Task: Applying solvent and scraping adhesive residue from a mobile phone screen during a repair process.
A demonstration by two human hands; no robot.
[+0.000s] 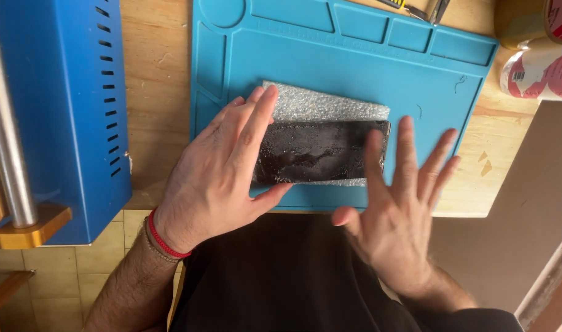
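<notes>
Two bare hands lie flat over a blue silicone work mat (354, 55) that sits on a wooden table (158, 92). A dark, flat rectangular slab (318, 150) lies near the mat's near edge, resting on a sheet of bubble wrap (321, 103) whose far edge and near edge show past it. The left hand (222, 166) is spread, fingers straight and together, pressing down on the slab's left end, with the thumb hooked along the slab's near left corner. The right hand (394, 209) is also spread, fingers fanned apart; its forefinger touches the slab's right end while the other fingers lie on or just above the bare mat beside it, and I cannot tell which. Neither hand pinches anything. A red cord bracelet (164, 240) and a beaded one circle the left wrist. At the table's left edge stands a blue metal box (59, 104) with vent slots, a steel rod (4, 123) running in front of it. Rolls of tape (539, 67) sit at the far right corner.
</notes>
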